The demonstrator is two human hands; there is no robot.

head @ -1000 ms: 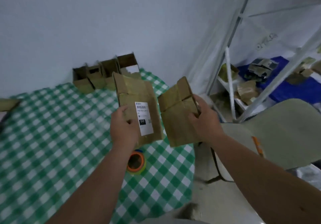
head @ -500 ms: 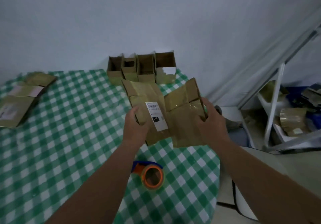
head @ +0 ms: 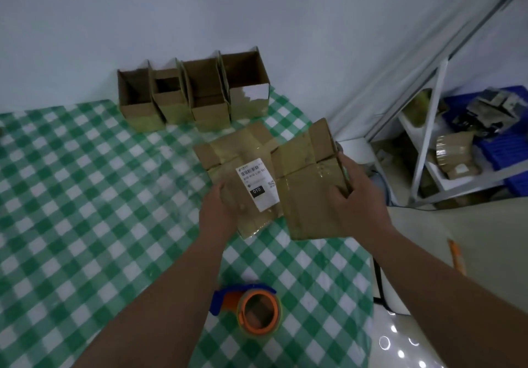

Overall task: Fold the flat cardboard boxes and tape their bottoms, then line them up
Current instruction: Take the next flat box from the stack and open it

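Note:
Two flat cardboard boxes are held low over the checked table. My left hand (head: pixel 218 214) grips the labelled flat box (head: pixel 237 162) at its near left edge; a white shipping label is stuck on it. My right hand (head: pixel 354 196) grips the plain flat box (head: pixel 307 187) at its right edge, and this box overlaps the labelled one. Several folded open boxes (head: pixel 194 93) stand in a row along the wall at the table's far edge. A tape dispenser (head: pixel 253 312) with an orange core and blue handle lies near me, between my forearms.
The green-and-white checked tablecloth (head: pixel 85 196) covers the table, whose right edge runs past my right arm. A white metal rack (head: pixel 428 127) at the right holds more cardboard and blue bins (head: pixel 503 150). A pale chair seat (head: pixel 471 239) sits beside the table.
Both hands have brought the two flat boxes together and lowered them toward the table. The view has swung left and down, away from the rack.

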